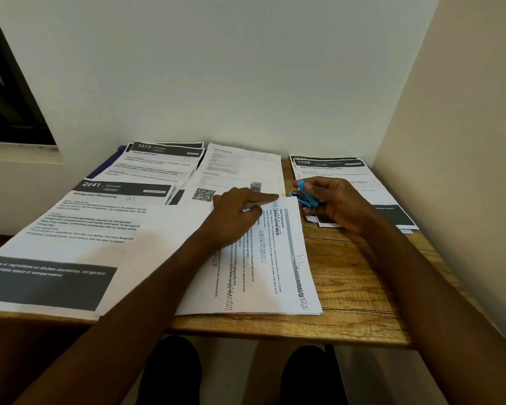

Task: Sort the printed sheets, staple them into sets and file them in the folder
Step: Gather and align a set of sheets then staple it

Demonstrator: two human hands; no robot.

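Note:
A set of printed sheets marked B1 (278, 258) lies turned sideways in the middle of the wooden table (348, 276). My left hand (237, 211) presses its far corner flat, the forefinger stretched toward the corner and the thumb on the paper. My right hand (333, 203) grips a small blue stapler (304, 195) whose jaw sits right at that corner. Other sheets lie around: one headed 2641 (79, 229) at the left, one headed 1573 (155, 165) behind it, a QR-code sheet (237, 173) in the middle back, and a pile headed 1228 (371, 185) at the right.
A purple folder (108, 165) peeks out under the back-left sheets. Walls close the table in at the back and right. A dark window (9, 92) is at the left. My knees show below the table's front edge.

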